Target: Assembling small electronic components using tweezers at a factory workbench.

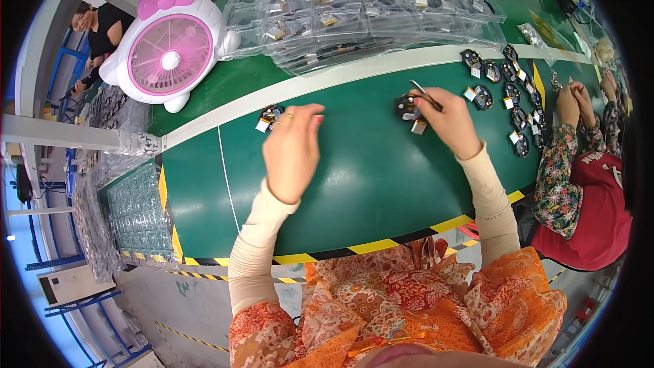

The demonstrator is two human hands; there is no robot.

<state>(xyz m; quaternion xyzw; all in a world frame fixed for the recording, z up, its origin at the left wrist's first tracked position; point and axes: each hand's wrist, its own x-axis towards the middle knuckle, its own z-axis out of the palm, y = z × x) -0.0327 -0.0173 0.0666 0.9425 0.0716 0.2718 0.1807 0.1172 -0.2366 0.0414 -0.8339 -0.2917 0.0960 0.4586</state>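
My left hand (294,150) hangs above the green belt (354,184), fingers loosely bunched with nothing in them that I can see; it is nearest the small black part (268,117) with a white tab lying just beyond my fingertips, and I can't tell if I touch it. My right hand (446,123) is closed on tweezers (424,95), whose tips meet a second black part (407,106) on the belt; a small silvery piece hangs just below that part, by my thumb.

I judge the work to be well under way: one part is under the tweezers, one waits at my left, and a cluster of similar parts (507,92) lies further right, near a co-worker's hands (571,102). Whether those are finished I can't say.

Beyond the white strip, stacked clear trays (354,10) hold many more pieces, too blurred to make out. A pink fan (170,48) stands far left. The tweezer tips and what they pinch are too small to read.
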